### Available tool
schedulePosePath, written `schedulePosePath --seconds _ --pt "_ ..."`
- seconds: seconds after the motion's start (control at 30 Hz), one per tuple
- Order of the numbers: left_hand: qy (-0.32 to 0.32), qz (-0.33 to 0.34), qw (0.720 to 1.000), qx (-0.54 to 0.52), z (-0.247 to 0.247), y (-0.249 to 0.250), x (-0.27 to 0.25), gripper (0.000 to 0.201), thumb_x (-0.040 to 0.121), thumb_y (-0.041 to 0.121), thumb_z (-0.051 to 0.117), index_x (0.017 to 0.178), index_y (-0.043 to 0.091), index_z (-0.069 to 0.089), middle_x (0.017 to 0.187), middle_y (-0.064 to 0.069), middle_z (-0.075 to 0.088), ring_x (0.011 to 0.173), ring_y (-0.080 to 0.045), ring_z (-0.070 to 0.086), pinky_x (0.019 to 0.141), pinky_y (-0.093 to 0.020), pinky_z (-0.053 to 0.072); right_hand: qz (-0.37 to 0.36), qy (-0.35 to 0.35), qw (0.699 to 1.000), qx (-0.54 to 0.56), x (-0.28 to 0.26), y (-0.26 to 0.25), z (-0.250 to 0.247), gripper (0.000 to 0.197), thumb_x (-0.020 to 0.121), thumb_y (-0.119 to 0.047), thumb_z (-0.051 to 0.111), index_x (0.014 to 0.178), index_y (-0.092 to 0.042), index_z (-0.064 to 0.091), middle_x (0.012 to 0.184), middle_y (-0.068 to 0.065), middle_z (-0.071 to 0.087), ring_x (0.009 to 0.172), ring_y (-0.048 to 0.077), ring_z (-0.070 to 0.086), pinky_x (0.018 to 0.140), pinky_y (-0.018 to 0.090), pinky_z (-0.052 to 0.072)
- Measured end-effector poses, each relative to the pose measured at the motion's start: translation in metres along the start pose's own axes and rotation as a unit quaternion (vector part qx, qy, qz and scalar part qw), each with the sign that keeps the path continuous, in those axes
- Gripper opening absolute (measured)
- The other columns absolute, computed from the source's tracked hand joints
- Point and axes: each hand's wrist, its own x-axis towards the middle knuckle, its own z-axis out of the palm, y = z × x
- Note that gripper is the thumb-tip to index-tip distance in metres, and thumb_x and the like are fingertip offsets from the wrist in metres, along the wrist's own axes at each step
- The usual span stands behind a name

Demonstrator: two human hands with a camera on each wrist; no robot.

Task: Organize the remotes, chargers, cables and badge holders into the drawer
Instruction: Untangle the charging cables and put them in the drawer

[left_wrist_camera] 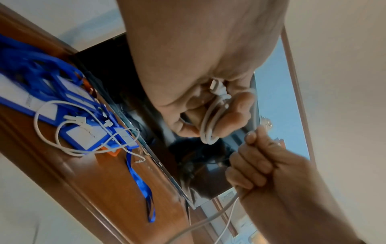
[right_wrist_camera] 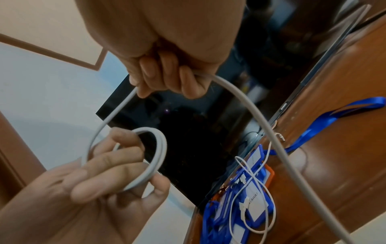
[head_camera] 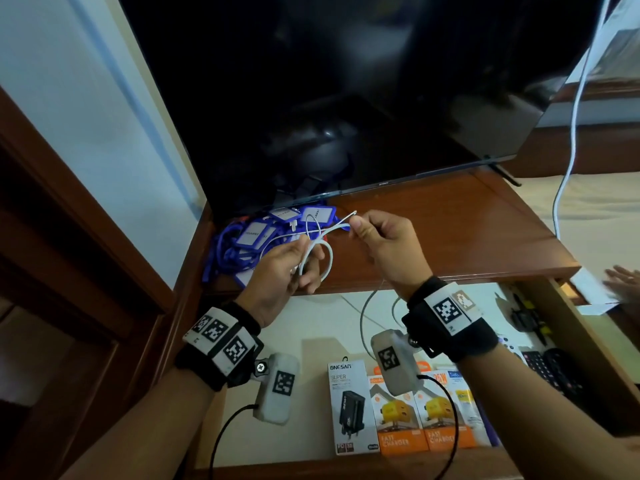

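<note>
While coiling goes on above the open drawer (head_camera: 585,344), held: a white cable (right_wrist_camera: 158,158), looped into a small ring round the curled fingers of the left hand (head_camera: 277,275) with the plug end tucked in the palm, and its free run pinched in the closed fingers of the right hand (head_camera: 384,240), trailing from there down toward the drawer. Judged as the cable step, partway through: a few turns made, a good length still loose. Called for next, most likely: feeding the slack over to the ring turn by turn, keeping the loops even, then setting the bundle down in the drawer beside the boxed chargers (head_camera: 398,410) lined up at its front (dark remotes (head_camera: 550,368) seem to lie at its right end, though dim). Still out on the wooden surface (head_camera: 450,230) under the television (head_camera: 346,98): blue badge holders (head_camera: 256,233) with lanyards in a heap, and a thinner white cord (left_wrist_camera: 69,132) draped loose across them, both waiting their turn.
</note>
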Motion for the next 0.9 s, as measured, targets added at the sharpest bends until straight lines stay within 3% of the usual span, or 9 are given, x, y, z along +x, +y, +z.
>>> schedulePosePath --seconds 0.17,0.33,0.43,0.5,0.57,0.67,0.73,0.8,0.9 --pt "-0.034 -0.029 0.998 -0.038 -0.005 0.005 -0.004 0.039 0.093 0.041 0.045 0.075 0.007 0.054 0.048 0.001 0.032 0.047 -0.014 0.027 0.046 -0.021 0.03 0.027 0.046 0.998 0.024 -0.006 0.014 0.0 0.032 0.093 -0.018 0.056 0.062 -0.02 0.058 0.043 -0.013 0.043 0.044 0.006 0.033 0.046 0.021 0.03" --pt "-0.031 -0.041 0.994 -0.098 -0.016 0.015 -0.005 0.036 0.094 0.036 0.042 0.071 0.011 0.054 0.047 0.005 0.028 0.041 -0.01 0.028 0.044 -0.017 0.03 0.051 0.021 0.993 0.104 -0.02 0.035 0.004 0.03 0.09 -0.007 0.059 0.061 -0.014 0.055 0.047 -0.014 0.041 0.046 0.005 0.033 0.049 0.016 0.031" --pt "-0.001 -0.035 0.976 -0.214 -0.026 0.027 -0.002 0.035 0.093 0.034 0.039 0.067 0.015 0.055 0.045 0.007 0.028 0.04 -0.009 0.028 0.055 -0.022 0.021 0.09 0.019 0.984 0.152 -0.026 0.047 0.005 0.024 0.085 -0.002 0.062 0.065 -0.01 0.051 0.047 -0.014 0.04 0.042 0.004 0.032 0.044 0.015 0.03" --pt "0.02 -0.017 0.972 -0.232 -0.032 0.032 -0.001 0.028 0.09 0.031 0.041 0.069 0.015 0.054 0.045 0.007 0.028 0.041 -0.009 0.028 0.062 -0.027 0.023 0.116 0.027 0.976 0.181 -0.029 0.054 0.004 0.017 0.081 -0.006 0.062 0.069 -0.008 0.051 0.047 -0.01 0.038 0.04 0.005 0.03 0.041 0.016 0.028" --pt "0.035 0.004 0.974 -0.222 -0.034 0.035 -0.003 0.021 0.087 0.026 0.041 0.074 0.015 0.052 0.047 0.006 0.028 0.043 -0.009 0.031 0.065 -0.028 0.028 0.131 0.041 0.973 0.184 -0.03 0.057 0.003 0.021 0.086 0.001 0.06 0.07 -0.009 0.049 0.046 -0.011 0.039 0.039 0.004 0.03 0.04 0.015 0.028" --pt "0.059 0.02 0.977 -0.203 -0.032 0.034 -0.002 0.025 0.096 0.023 0.034 0.08 0.014 0.051 0.049 0.007 0.032 0.046 -0.008 0.034 0.068 -0.028 0.033 0.126 0.063 0.984 0.108 -0.03 0.058 0.005 0.026 0.088 0.004 0.058 0.068 -0.011 0.049 0.046 -0.013 0.042 0.042 0.003 0.035 0.044 0.015 0.032" --pt "0.088 0.033 0.978 -0.187 -0.03 0.032 0.001 0.031 0.101 0.025 0.03 0.083 0.015 0.054 0.051 0.007 0.034 0.048 -0.007 0.034 0.068 -0.026 0.031 0.103 0.049 0.993 0.019 -0.03 0.057 0.009 0.027 0.084 -0.001 0.064 0.064 -0.014 0.053 0.051 -0.008 0.047 0.047 0.007 0.041 0.051 0.02 0.037" --pt "0.12 0.054 0.978 -0.16 -0.027 0.03 0.003 0.032 0.103 0.027 0.031 0.085 0.015 0.055 0.053 0.007 0.034 0.051 -0.007 0.034 0.067 -0.025 0.03 0.075 -0.018 0.994 -0.073 -0.03 0.053 0.013 0.027 0.082 -0.005 0.069 0.061 -0.019 0.058 0.049 -0.008 0.05 0.046 0.007 0.045 0.054 0.022 0.041" --pt "0.161 0.097 0.982 -0.027 -0.022 0.029 0.001 0.033 0.103 0.028 0.03 0.082 0.015 0.052 0.06 0.002 0.035 0.054 -0.008 0.037 0.06 -0.018 0.037 0.036 -0.148 0.973 -0.172 -0.032 0.04 0.021 0.018 0.083 -0.01 0.068 0.065 -0.012 0.068 0.043 -0.014 0.051 0.046 0.003 0.051 0.053 0.014 0.036"
